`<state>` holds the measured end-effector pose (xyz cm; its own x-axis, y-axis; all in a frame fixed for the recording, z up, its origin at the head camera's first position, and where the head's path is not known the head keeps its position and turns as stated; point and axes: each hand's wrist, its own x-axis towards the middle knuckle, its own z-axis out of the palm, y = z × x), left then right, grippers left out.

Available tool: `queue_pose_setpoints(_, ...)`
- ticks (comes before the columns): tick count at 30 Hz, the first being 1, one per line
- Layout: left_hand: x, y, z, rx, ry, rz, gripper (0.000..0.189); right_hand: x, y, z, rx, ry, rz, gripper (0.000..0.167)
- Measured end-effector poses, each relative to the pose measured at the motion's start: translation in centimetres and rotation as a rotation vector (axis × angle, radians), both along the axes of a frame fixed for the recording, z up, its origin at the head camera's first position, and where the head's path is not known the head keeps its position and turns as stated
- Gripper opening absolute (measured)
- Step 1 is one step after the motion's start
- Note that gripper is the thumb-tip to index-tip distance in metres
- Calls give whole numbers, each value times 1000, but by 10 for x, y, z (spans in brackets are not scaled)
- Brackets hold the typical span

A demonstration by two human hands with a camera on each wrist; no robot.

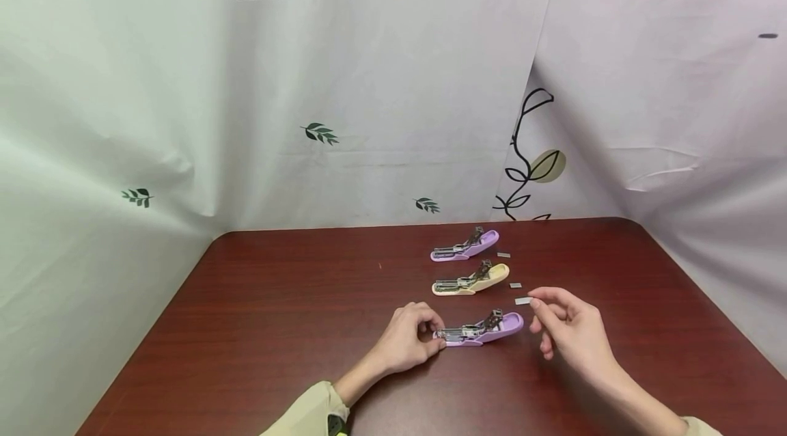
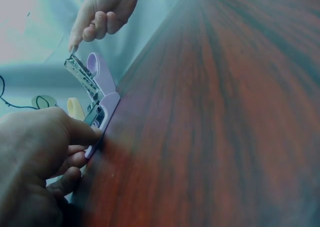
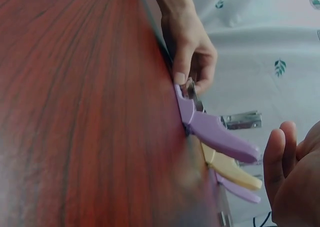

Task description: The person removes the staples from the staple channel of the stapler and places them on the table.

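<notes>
A purple stapler [image 1: 482,330], its metal magazine exposed and lid swung back, lies nearest on the table. My left hand [image 1: 408,339] grips its left end between thumb and fingers; in the left wrist view the thumb presses low on the purple body [image 2: 107,112]. Off the stapler's right end, my right hand [image 1: 572,330] pinches a small silver strip of staples [image 1: 522,301] between thumb and forefinger. The right wrist view shows only part of that hand [image 3: 300,177], its strip hidden. A cream-yellow stapler [image 1: 470,283] lies behind, opened the same way.
Farthest back lies another opened purple stapler [image 1: 464,248]. One staple strip [image 1: 515,285] rests beside the yellow stapler and another strip [image 1: 503,255] beside the far purple one. White patterned cloth [image 1: 369,80] hangs behind the dark red-brown table [image 1: 277,299].
</notes>
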<state>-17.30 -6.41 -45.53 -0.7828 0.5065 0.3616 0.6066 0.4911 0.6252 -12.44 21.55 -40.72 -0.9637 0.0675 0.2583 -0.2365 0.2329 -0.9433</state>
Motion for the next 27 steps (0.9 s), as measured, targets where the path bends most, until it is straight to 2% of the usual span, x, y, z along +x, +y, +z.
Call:
queue_pose_setpoints(6,0,0,0,-4,1,-1,16,0,9,-6,20,-23,-35,19)
queue_pose_setpoints(11,0,0,1,-4,1,-1,16,0,15,-12,28,-77,-58,22)
queue_pose_setpoints(27,0,0,1,-5,5,0,16,-4,24,-31,21,-210,-59,25)
